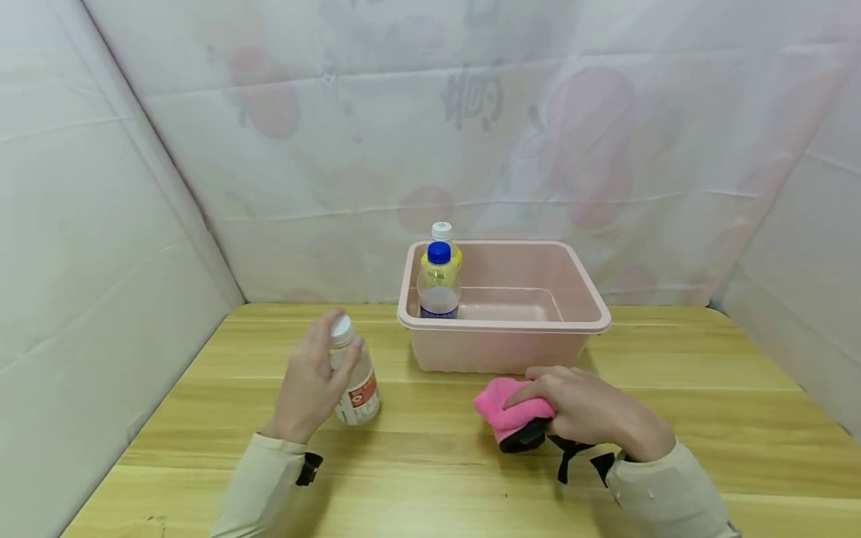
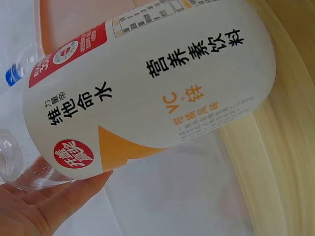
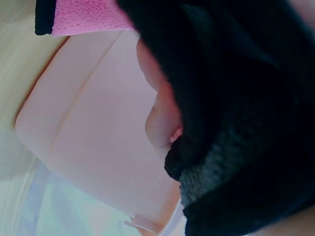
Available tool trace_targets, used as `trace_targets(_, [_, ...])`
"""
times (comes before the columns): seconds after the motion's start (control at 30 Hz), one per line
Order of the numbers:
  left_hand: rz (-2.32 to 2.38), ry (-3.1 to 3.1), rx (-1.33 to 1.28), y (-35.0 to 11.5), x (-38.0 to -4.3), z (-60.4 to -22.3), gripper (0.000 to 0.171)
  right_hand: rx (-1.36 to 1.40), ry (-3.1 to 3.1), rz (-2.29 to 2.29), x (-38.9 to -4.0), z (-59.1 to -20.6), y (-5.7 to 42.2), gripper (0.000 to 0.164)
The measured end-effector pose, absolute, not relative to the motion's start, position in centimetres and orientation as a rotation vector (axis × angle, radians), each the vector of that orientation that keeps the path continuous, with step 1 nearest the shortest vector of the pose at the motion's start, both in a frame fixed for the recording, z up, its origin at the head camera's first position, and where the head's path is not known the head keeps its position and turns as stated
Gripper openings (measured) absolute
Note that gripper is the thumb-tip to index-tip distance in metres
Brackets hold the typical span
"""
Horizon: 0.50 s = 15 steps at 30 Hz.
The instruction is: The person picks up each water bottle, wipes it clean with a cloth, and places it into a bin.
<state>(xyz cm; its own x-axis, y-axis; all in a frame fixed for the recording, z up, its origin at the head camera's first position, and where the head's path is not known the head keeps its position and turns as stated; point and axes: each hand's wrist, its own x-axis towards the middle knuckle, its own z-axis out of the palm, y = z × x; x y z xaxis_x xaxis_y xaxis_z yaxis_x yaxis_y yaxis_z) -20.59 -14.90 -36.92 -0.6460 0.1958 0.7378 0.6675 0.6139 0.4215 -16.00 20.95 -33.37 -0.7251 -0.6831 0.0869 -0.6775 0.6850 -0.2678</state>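
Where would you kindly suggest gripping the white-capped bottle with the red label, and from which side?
I'd probably take the bottle by its narrower upper part, just below the white cap, coming from the left, where the left hand is: the cap is uppermost, the shape narrows above the wide body, and the pink tub stands to the right.

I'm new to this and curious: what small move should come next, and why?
Perhaps lift the bottle toward the tub: the left hand is around its top, and it is outside the tub, while a blue-capped bottle stands inside.
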Motion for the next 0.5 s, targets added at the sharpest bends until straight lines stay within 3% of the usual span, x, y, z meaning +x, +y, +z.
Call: trace_targets(0.5, [-0.958,-2.179,-0.854,-9.1,-20.0,-36.7,0.044,-1.196,2.862,-0.447,-16.3,-33.3,20.8,0.051])
